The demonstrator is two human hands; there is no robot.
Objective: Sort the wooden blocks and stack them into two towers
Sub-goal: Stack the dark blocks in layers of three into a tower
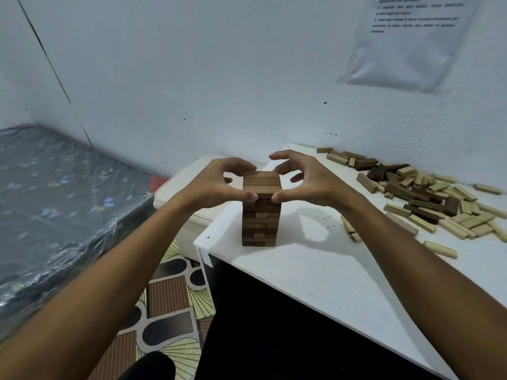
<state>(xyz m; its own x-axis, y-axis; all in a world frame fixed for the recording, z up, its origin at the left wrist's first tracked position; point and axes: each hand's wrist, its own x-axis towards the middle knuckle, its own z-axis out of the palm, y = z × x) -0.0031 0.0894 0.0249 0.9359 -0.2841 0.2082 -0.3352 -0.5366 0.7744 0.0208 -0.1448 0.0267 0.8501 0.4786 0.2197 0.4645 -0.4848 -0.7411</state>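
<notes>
The dark tower (262, 212) stood upright near the left front corner of the white table (315, 272), mostly brown blocks with one paler block partway down. The left hand (219, 185) and right hand (304, 179) cupped its top layers, thumbs pressed to the near face, each grip seemingly holding the tower, though the far fingers were partly hidden. Well apart to the right lay the loose block pile (428, 198). A white bin (186, 198) sat just left of the table.

Open table (315, 270) right of tower (261, 215)
Blocked farther right by loose blocks (428, 198); hemmed behind by wall (219, 78).
</notes>
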